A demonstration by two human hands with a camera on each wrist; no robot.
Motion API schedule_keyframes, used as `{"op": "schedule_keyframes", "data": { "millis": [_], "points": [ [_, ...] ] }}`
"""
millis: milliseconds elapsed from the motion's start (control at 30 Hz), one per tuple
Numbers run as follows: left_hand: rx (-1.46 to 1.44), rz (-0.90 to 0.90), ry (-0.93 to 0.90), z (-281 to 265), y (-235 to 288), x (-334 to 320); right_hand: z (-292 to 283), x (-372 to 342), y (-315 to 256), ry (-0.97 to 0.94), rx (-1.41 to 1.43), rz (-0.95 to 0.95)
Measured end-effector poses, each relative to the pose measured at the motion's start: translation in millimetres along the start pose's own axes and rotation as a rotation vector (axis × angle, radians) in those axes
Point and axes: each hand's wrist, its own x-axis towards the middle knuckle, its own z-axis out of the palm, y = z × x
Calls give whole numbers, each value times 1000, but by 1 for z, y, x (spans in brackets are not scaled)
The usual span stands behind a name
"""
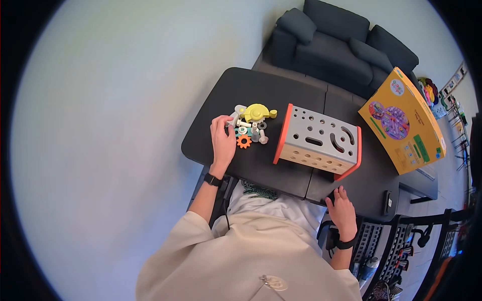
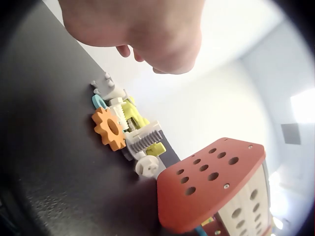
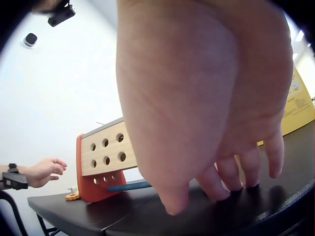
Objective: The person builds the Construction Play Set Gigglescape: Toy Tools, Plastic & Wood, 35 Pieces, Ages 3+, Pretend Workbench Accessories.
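Your left hand (image 1: 223,142), fingers loose, hovers left of the toothed orange gear (image 1: 244,141); your right hand (image 1: 343,212), fingers spread, touches the grained tabletop (image 1: 256,165).

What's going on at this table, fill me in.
A person's left hand hovers just above a cluster of loose toy parts, with nothing visibly held. Their right hand rests on the table edge. A holed toy bench stands right of the parts, a yellow box beyond it.
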Motion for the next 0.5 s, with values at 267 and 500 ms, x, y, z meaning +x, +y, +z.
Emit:
{"op": "schedule_keyframes", "data": {
  "millis": [267, 500],
  "points": [
    [-96, -96, -167, 20, 13, -13, -9, 3, -8, -28, 25, 40],
    [-99, 8, -230, 33, 17, -28, -3, 4, -7, 15, 10, 54]
  ]
}}
